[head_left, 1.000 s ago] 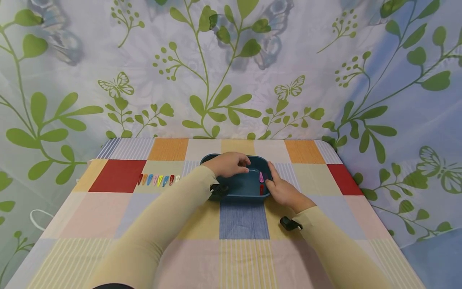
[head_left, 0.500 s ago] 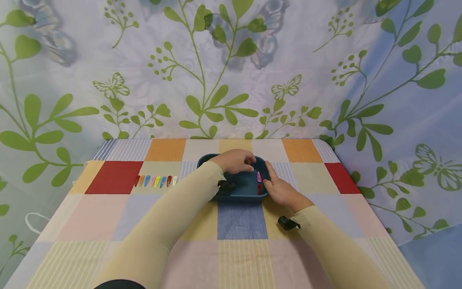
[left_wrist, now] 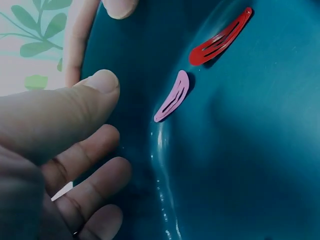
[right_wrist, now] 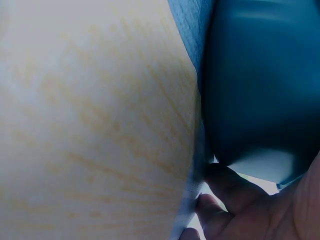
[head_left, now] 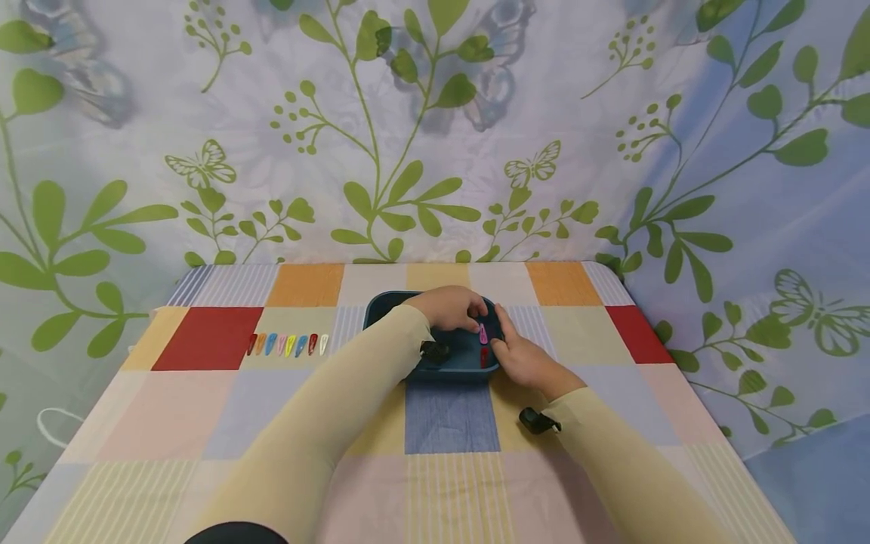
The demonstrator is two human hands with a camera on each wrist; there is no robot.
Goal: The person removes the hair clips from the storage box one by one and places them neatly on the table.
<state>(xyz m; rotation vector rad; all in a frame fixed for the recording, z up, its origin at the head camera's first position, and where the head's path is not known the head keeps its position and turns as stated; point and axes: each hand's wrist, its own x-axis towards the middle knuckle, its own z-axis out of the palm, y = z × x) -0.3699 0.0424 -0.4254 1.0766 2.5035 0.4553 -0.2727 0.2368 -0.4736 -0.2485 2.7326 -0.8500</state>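
A teal tray sits mid-table on the checked cloth. Inside it lie a pink hair clip and a red hair clip, near the right wall. In the left wrist view the pink hair clip and the red hair clip rest on the tray floor. My left hand hovers over the tray just left of the pink clip, thumb out, fingers loosely curled, holding nothing. My right hand grips the tray's right rim; the tray wall fills the right wrist view.
A row of several coloured hair clips lies on the cloth left of the tray. The tablecloth has checked squares. A leaf-and-butterfly curtain hangs behind and to both sides of the table.
My left hand has slid rightward inside the tray, closer to the pink clip. The right hand keeps its hold on the rim. Both clips lie where they were.
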